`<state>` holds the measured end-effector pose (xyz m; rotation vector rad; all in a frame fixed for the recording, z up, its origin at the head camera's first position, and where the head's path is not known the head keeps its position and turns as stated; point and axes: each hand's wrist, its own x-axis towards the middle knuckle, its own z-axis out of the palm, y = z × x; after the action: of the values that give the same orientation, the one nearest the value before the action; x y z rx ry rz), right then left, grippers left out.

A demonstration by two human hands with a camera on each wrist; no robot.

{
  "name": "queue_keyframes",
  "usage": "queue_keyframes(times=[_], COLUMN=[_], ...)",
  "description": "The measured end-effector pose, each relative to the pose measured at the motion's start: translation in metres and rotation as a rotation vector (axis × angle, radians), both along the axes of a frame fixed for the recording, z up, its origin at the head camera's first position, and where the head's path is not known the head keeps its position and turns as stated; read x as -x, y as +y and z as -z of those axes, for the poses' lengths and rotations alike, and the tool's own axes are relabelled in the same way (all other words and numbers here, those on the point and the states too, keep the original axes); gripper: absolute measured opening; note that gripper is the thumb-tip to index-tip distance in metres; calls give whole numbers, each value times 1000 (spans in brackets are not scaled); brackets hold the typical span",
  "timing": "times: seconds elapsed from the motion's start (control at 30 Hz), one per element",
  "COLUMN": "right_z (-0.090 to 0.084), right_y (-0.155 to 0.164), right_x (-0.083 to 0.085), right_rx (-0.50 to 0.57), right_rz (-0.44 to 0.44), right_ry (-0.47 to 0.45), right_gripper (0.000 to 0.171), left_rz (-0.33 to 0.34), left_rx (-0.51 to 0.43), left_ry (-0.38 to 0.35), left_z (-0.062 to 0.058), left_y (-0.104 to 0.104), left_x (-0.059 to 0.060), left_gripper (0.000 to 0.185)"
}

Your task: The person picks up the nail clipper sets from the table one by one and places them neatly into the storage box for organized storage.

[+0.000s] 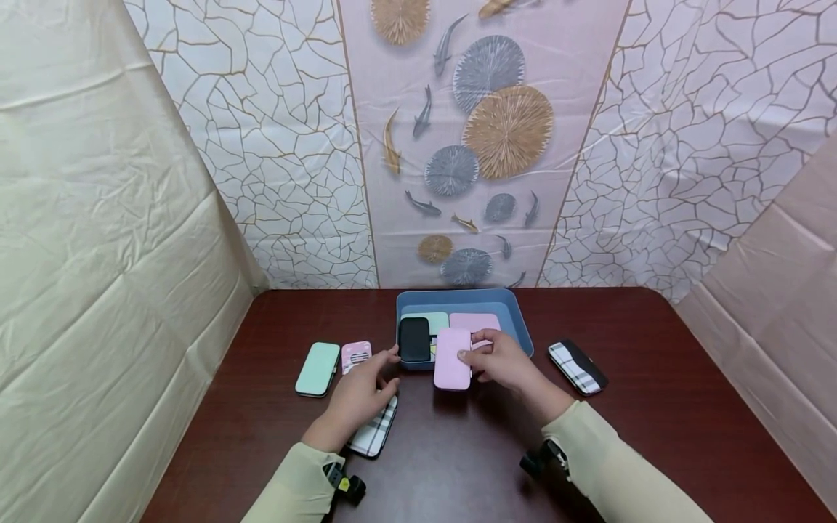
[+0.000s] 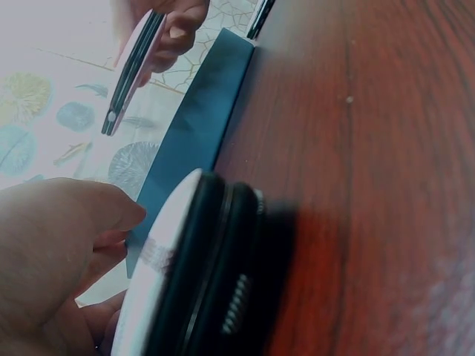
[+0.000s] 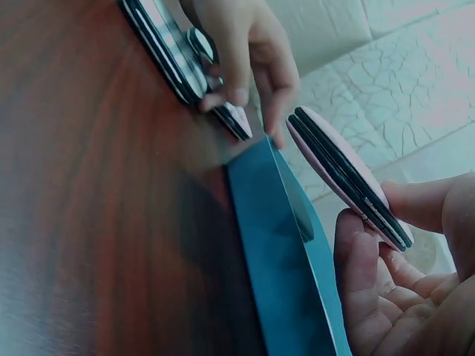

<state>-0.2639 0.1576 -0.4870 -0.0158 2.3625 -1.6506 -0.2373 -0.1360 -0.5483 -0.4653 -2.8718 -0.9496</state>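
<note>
My right hand [image 1: 508, 363] pinches a pink zip case [image 1: 451, 369] between thumb and fingers, raised over the front edge of a blue tray [image 1: 516, 319]. In the right wrist view the case [image 3: 338, 167] shows its dark edge and pink covers. The left hand [image 1: 356, 396] has its fingers loosely extended, fingertips right at the tray's front left corner. Beneath that hand lies a white plaid case [image 1: 375, 434], partly hidden. Inside the tray are a black case [image 1: 415, 340], a mint case [image 1: 437, 320] and another pink case [image 1: 474, 321].
Left of the tray, a mint green case [image 1: 317, 369] lies beside a pink patterned case [image 1: 356, 353], which the left hand partly covers. A black-and-white plaid case [image 1: 578, 367] rests on the dark red table [image 1: 647, 436] to the right. Fabric walls [image 1: 301, 145] stand around the table.
</note>
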Motion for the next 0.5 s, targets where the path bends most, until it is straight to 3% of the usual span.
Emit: queue_keyframes(times=[0.5], right_z=[-4], right_y=[3], right_x=[43], right_rx=[-67], right_rz=[79], right_ry=[-60], right_gripper=[47], left_rz=[2], left_rx=[-3], left_ry=[0], left_z=[1], left_y=[0], left_x=[0], left_gripper=[67])
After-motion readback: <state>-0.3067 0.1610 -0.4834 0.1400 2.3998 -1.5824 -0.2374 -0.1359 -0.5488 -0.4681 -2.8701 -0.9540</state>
